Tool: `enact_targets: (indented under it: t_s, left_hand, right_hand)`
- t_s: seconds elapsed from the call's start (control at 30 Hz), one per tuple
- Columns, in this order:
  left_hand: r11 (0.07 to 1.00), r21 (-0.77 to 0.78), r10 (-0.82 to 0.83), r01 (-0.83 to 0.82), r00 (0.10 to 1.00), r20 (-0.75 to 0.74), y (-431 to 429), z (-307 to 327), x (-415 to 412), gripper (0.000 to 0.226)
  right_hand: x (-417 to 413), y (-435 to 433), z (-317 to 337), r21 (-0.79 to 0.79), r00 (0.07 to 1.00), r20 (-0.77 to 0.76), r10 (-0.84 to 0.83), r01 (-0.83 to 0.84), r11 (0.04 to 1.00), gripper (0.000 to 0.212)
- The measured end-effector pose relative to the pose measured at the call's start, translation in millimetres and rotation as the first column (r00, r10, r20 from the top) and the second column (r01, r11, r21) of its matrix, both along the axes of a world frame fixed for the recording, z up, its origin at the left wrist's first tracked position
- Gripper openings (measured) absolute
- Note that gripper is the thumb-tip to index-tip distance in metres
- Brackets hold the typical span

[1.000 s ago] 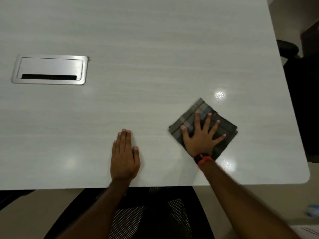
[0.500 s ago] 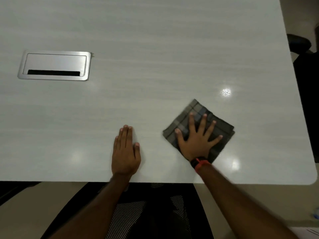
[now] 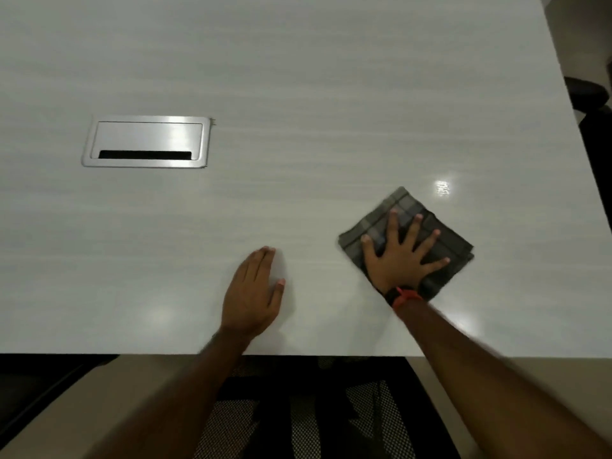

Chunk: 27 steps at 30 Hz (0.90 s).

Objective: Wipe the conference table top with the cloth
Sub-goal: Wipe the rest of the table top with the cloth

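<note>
Through the head feed I saw one pale wood-grain conference surface (image 3: 298,61) filling nearly the whole view, its near edge just ahead of a single black mesh chair (image 3: 298,425). A second dark chair (image 3: 586,91) showed partly past the right edge. One brushed-metal cable hatch (image 3: 145,142) sat flush in the surface, well to the left of both hands. The one cloth (image 3: 402,203), a folded grey plaid square turned corner-up, lay on the right part of the surface, near the front edge. I judged it was folded to make a thick pad that a palm could cover. The right hand (image 3: 397,260) lay on it, grip wide open, five fingers splayed flat and pinching nothing, which I read as spreading pressure so the cloth would slide with the palm. The left hand (image 3: 253,299) rested flat on bare surface beside it, apart from the cloth, fingers straight and together, holding nothing, probably bracing the lean. One red-and-black wristband (image 3: 405,295) circled the right wrist
</note>
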State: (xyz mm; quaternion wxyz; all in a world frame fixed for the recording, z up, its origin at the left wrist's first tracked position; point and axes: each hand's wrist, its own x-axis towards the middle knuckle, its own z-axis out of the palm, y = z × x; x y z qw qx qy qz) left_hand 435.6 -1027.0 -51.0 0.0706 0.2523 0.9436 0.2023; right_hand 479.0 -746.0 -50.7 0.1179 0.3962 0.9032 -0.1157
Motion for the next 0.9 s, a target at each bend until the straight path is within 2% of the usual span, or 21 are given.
enact_targets:
  t_s: [0.07,0.13,0.2,0.27,0.37,0.47,0.5,0.57,0.63,0.67,0.73,0.83,0.9]
  left_hand:
    - [1.0,-0.03,0.005,-0.006,0.999,-0.043,-35,0,-25,0.062]
    - [0.998,-0.043,0.054,-0.055,0.998,-0.037,-67,-3,-44,0.064]
    - [0.998,-0.046,0.04,-0.041,0.999,-0.022,-86,-8,-51,0.065]
    - [0.999,-0.045,0.01,-0.01,1.0,-0.012,-93,-14,-51,0.065]
    - [1.0,-0.026,0.014,-0.014,1.0,-0.002,-91,-16,-50,0.064]
    - [1.0,-0.019,0.005,-0.005,1.0,-0.003,-93,-17,-50,0.064]
    - [1.0,-0.018,0.003,-0.003,1.0,0.0,-93,-17,-50,0.064]
    - [1.0,-0.014,0.014,-0.014,1.0,0.016,-92,-16,-51,0.065]
    - [1.0,-0.019,0.017,-0.017,0.999,0.032,-92,-14,-51,0.065]
    - [1.0,-0.017,0.01,-0.01,1.0,0.029,-92,-14,-51,0.065]
    - [1.0,-0.01,0.009,-0.008,1.0,0.026,-92,-14,-52,0.065]
    - [1.0,-0.024,0.018,-0.017,1.0,0.026,-92,-14,-51,0.065]
    - [1.0,-0.02,0.014,-0.014,0.999,0.03,-91,-14,-51,0.065]
  right_hand:
    - [-11,-61,0,-0.01,0.989,-0.03,0.147,-0.147,0.989,0.089]
    - [4,-110,-3,0.006,0.94,-0.028,0.34,-0.34,0.94,0.088]
    - [19,-102,-2,-0.019,0.918,-0.025,0.395,-0.395,0.918,0.088]
    - [25,-62,-1,0.011,0.949,-0.004,0.317,-0.317,0.948,0.087]
    - [5,-10,0,0.019,1.0,0.015,-0.015,0.015,1.0,0.089]
    - [-38,-38,-1,0.03,0.981,-0.044,-0.189,0.191,0.981,0.096]
    - [-50,-65,-2,0.013,0.987,-0.045,-0.156,0.157,0.988,0.094]
    - [-51,-130,-5,0.024,0.995,-0.039,0.093,-0.092,0.996,0.089]
    - [-24,-171,-6,0.015,0.923,-0.007,0.384,-0.384,0.923,0.086]
    - [-10,-166,-6,0.017,0.901,-0.008,0.434,-0.434,0.901,0.086]
    - [5,-120,-4,0.033,0.928,-0.019,0.373,-0.372,0.927,0.086]
    - [-17,-44,-4,0.034,0.999,-0.007,0.053,-0.052,0.998,0.086]
    - [-57,-45,-6,0.055,0.993,-0.033,-0.114,0.115,0.992,0.086]
